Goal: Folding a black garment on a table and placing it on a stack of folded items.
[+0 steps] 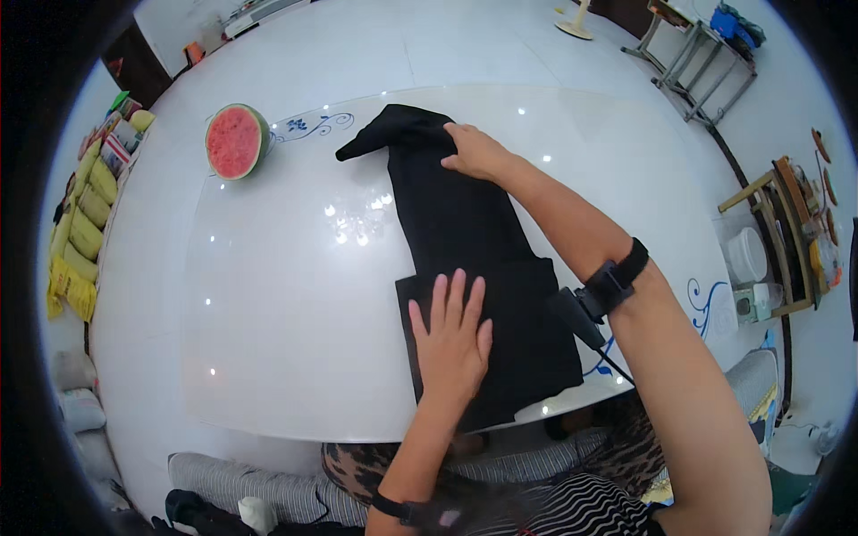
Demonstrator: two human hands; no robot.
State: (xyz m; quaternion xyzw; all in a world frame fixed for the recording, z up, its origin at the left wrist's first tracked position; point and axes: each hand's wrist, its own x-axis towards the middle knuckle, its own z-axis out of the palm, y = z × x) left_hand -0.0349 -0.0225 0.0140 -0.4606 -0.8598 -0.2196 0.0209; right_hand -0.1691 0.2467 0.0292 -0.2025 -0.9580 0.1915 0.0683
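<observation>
A black cloth garment (462,214) lies on the white glossy table (288,335), wide and flat near the front edge and narrower towards the far side, where its end is bunched and points left. My left hand (450,342) rests palm down with spread fingers on the wide near part. At the far end, my right hand (474,153) is at the garment's right edge, thumb and fingers touching the cloth; whether it pinches the fabric is not clear. Both my arms wear black straps.
Half a watermelon (234,142) stands at the table's far left. A striped sofa (248,479) runs along the near side. To the right are a wooden rack (784,234) and a white bucket (747,254); yellow-green cushions (85,234) lie at the left.
</observation>
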